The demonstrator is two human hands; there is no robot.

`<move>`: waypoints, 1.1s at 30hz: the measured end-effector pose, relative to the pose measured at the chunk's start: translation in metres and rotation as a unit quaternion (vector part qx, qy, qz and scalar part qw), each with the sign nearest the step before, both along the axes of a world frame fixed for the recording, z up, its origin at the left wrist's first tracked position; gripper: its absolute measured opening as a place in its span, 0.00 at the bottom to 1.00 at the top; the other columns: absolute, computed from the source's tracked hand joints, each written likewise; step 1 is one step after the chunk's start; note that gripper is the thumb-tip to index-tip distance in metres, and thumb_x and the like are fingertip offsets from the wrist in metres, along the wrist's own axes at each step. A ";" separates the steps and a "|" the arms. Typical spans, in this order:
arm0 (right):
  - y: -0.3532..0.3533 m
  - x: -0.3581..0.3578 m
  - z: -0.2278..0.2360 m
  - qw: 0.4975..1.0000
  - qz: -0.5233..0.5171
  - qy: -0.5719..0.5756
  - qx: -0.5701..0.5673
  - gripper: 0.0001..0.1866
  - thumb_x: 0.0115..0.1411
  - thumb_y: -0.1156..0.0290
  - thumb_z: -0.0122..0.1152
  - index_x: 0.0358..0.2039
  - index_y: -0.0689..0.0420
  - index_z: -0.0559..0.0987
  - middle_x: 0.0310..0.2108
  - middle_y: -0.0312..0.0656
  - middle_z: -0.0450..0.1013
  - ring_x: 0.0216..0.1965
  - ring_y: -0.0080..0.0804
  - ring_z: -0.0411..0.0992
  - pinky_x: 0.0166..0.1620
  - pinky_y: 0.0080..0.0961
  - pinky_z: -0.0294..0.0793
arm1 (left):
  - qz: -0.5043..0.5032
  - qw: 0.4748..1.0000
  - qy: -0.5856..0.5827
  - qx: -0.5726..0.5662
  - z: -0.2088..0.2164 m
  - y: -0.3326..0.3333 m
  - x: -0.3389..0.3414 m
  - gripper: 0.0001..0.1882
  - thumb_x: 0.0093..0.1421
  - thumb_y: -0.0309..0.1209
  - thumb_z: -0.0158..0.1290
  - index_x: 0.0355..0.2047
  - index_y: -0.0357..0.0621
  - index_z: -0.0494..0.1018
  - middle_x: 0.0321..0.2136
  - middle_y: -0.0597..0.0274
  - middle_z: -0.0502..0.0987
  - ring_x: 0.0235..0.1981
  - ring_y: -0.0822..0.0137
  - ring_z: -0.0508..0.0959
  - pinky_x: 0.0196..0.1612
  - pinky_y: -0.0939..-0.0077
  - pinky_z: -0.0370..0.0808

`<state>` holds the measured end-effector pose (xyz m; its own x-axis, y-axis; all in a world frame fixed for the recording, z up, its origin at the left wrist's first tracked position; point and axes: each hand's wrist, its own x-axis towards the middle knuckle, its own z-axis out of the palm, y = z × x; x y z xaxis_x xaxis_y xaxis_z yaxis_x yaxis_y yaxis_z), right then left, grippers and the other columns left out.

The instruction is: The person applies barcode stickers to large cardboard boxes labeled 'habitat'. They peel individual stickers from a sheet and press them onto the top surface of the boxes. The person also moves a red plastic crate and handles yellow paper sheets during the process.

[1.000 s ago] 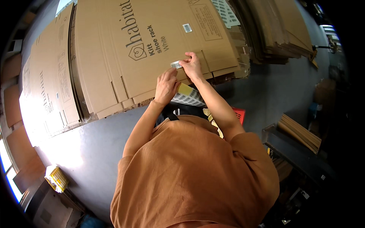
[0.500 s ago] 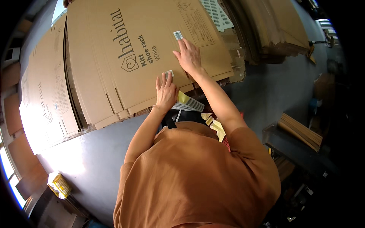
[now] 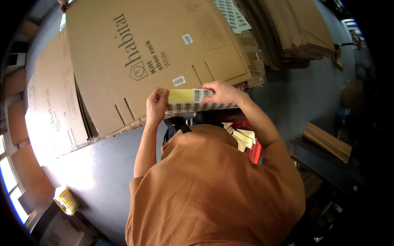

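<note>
A strip-shaped sheet of barcode labels [image 3: 180,107] with a bare yellow backing area lies across the near edge of the flattened cardboard box [image 3: 164,24]. My left hand [image 3: 156,104] is closed on the sheet's left end, fingers curled. At its upper right part my right hand [image 3: 221,92] pinches it, thumb on the labels; whether a label is coming loose there, I cannot tell. Two white barcode labels stick to the cardboard beyond my hands: a near label [image 3: 179,80] and a far label [image 3: 187,39].
Another person's hand [image 3: 63,5] is at the box's far left corner. More flattened cardboard [image 3: 57,94] lies left, and a tall cardboard stack [image 3: 287,37] stands right. Other label sheets [image 3: 232,16] lie at the back. A red basket [image 3: 256,151] with yellow paper scraps [image 3: 245,137] is near my body.
Both hands have left the two labels on the cardboard and drawn back toward me. They now hold the label sheet, raised and stretched between them. The top cardboard has shifted slightly left.
</note>
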<state>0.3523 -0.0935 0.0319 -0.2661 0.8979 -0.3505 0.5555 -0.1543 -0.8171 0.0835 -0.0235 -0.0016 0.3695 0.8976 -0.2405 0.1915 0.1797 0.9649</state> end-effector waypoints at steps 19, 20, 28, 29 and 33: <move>0.000 -0.013 0.004 0.980 -0.122 -0.041 0.149 0.07 0.54 0.73 0.64 0.33 0.60 0.80 0.28 0.42 0.76 0.31 0.34 0.75 0.35 0.30 0.72 | -0.152 0.859 0.260 0.414 -0.003 0.003 0.079 0.13 0.63 0.28 0.49 0.48 0.46 0.65 0.22 0.50 0.77 0.24 0.48 0.77 0.29 0.54 0.72; 0.001 -0.013 -0.004 0.964 -0.109 -0.067 0.235 0.06 0.52 0.73 0.65 0.31 0.59 0.80 0.28 0.41 0.75 0.32 0.38 0.75 0.36 0.32 0.72 | -0.157 0.864 0.272 0.393 -0.003 0.005 0.081 0.13 0.64 0.29 0.48 0.48 0.46 0.64 0.22 0.49 0.78 0.24 0.46 0.77 0.29 0.53 0.72; 0.029 0.009 -0.016 0.913 -0.046 -0.103 0.391 0.04 0.50 0.75 0.65 0.27 0.55 0.79 0.27 0.36 0.73 0.32 0.37 0.73 0.38 0.32 0.70 | -0.150 0.897 0.364 0.201 -0.004 0.030 0.106 0.14 0.65 0.34 0.39 0.49 0.43 0.63 0.29 0.41 0.79 0.33 0.40 0.79 0.35 0.49 0.73; 0.035 0.013 -0.011 0.916 -0.034 -0.082 0.390 0.03 0.51 0.75 0.65 0.27 0.55 0.79 0.28 0.36 0.73 0.32 0.37 0.73 0.38 0.32 0.71 | -0.143 0.894 0.375 0.198 -0.008 0.037 0.108 0.13 0.65 0.34 0.39 0.48 0.43 0.63 0.29 0.41 0.79 0.32 0.40 0.79 0.35 0.50 0.73; 0.095 0.051 0.029 0.970 -0.146 0.073 0.182 0.08 0.62 0.69 0.57 0.35 0.61 0.77 0.28 0.39 0.75 0.32 0.26 0.73 0.37 0.23 0.71 | -0.170 0.877 0.400 0.205 -0.036 0.059 0.108 0.10 0.64 0.33 0.41 0.43 0.43 0.63 0.27 0.42 0.79 0.30 0.41 0.79 0.35 0.49 0.72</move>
<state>0.4032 0.0018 0.0610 -0.0051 0.9996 0.0264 0.4061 0.0262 -0.9135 0.1910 0.0354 -0.0375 0.4932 0.8395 -0.2280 0.8121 -0.3505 0.4665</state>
